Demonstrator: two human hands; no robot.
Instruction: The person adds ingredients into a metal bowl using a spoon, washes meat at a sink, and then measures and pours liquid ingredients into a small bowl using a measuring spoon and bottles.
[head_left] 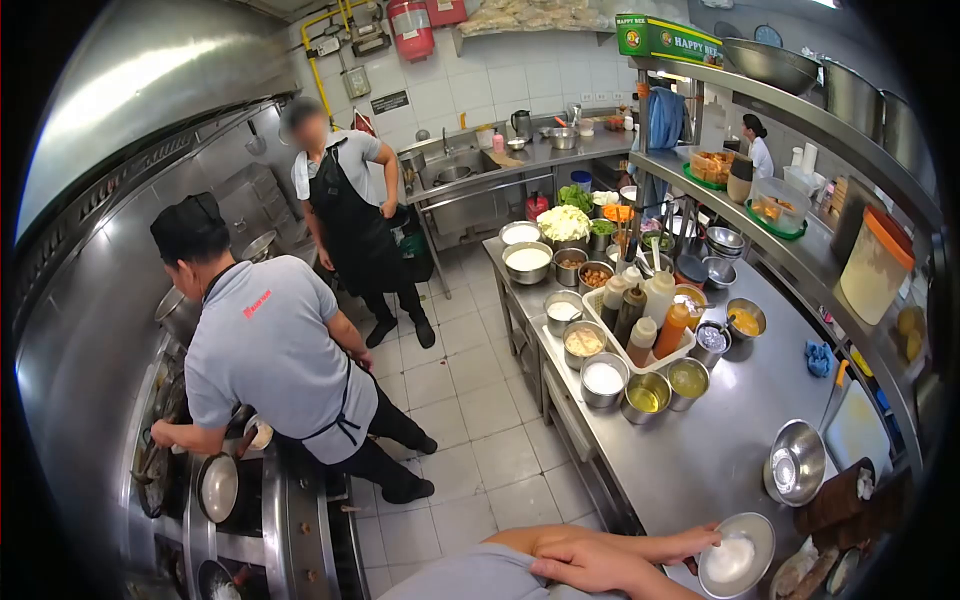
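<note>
At the bottom right, my left hand (695, 541) grips the rim of a metal bowl (762, 548) that holds a white powdery substance (730, 558). My left arm reaches across from the grey sleeve (480, 575). My right hand (580, 562) lies on my left forearm, its fingers resting on the skin and nothing visible in them. Just beyond the held bowl, a larger steel bowl (808, 442) stands tilted on the steel counter (690, 455).
Sauce bottles (658, 298) stand in a white tray among several metal tubs of ingredients. A shelf (800, 110) overhangs the counter. To the left, one person (265, 330) works at a stove (285, 500); another person (350, 200) stands near the sink (470, 168). A cutting board (857, 430) lies right.
</note>
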